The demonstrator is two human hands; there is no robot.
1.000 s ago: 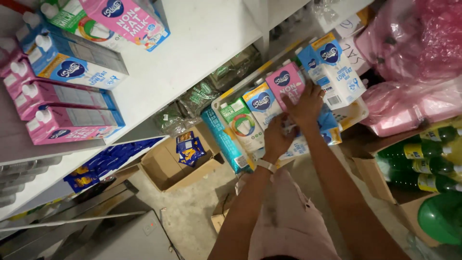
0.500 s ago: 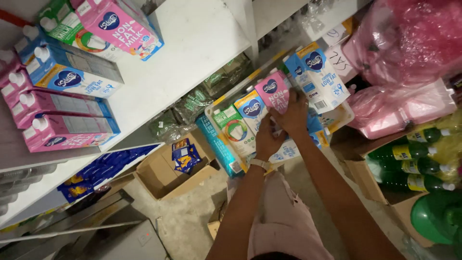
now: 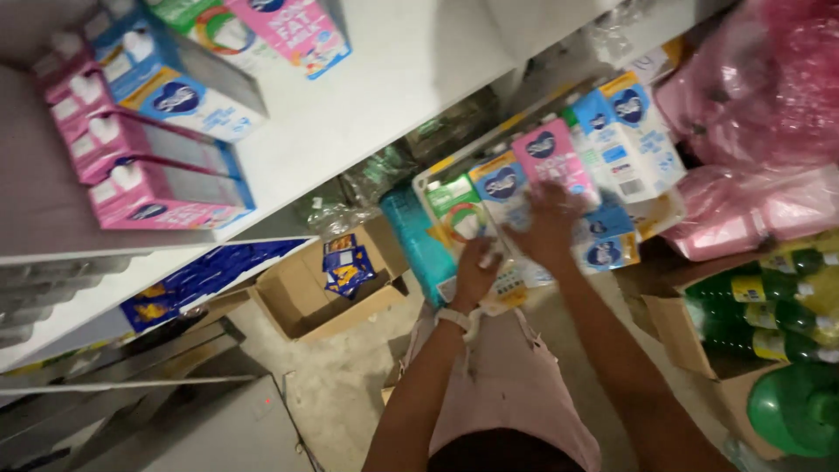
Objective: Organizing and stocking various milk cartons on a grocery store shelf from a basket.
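- Pink cartons (image 3: 157, 170), 3 counted, lie on their sides on the white shelf (image 3: 350, 114) at far left; 1 blue carton (image 3: 188, 87) lies above them, and 1 green (image 3: 205, 22) plus 1 more pink (image 3: 293, 31) sit at the top edge.
- Brown cardboard box (image 3: 310, 297) sits open on the floor below the shelf, w/ 1 blue-and-yellow pack (image 3: 345, 262) inside.
- Teal carton (image 3: 419, 240) stands edge-on just left of the case of cartons at centre.
- Left hand (image 3: 476, 271), w/ a wristband, reaches into that case low down, fingers curled round something pale; motion blur, so I can't tell exactly what it grips.
- Right hand (image 3: 546, 223) is spread open, palm on the cartons, touching the bottom of the pink-front carton (image 3: 551, 157) in the row.
- Row at the hands, approx: 1 green, 1 blue, 1 pink, then 2 blue-and-white cartons (image 3: 625, 135) to the right; more lie under the hands, count unclear.
- To do this well, my view: grip 1 carton by both sides, steady its neighbours w/ the other palm, lift straight so the row doesn't topple.
- Pink plastic bags (image 3: 760, 114) sit at far right; green bottles (image 3: 778, 297), at least 4, lie in a box below them.
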